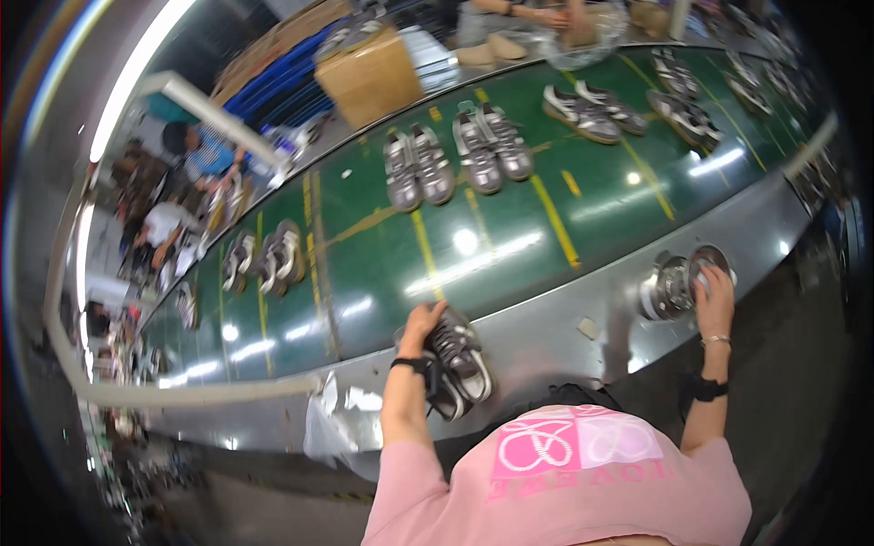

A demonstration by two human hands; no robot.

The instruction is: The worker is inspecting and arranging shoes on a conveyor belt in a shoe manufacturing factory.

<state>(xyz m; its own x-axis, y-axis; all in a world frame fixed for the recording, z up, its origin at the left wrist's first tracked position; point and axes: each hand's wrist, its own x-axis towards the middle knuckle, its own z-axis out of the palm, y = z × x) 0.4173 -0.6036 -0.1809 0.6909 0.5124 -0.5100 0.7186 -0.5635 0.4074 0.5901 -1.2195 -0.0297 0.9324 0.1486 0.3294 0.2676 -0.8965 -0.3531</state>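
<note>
My left hand (422, 324) is closed on the far end of a dark grey sneaker (462, 357) with white stripes and laces. Its mate (446, 397) lies against it, partly hidden by my forearm, both at the near edge of the line. Out to the right, my right hand (716, 289) has its fingers curled on a round, shiny metal piece (705, 258), which looks like a lid. Touching that piece on its left is a round metal pot or tin (672, 288) on the steel ledge; its contents are too small to make out.
Beyond the steel ledge (555, 318) runs a green conveyor belt (382, 273) with yellow lines, carrying several pairs of sneakers (492, 150). Clear plastic (341, 423) hangs over the ledge at left. A cardboard box (369, 77) and other people's hands (551, 16) are across the belt.
</note>
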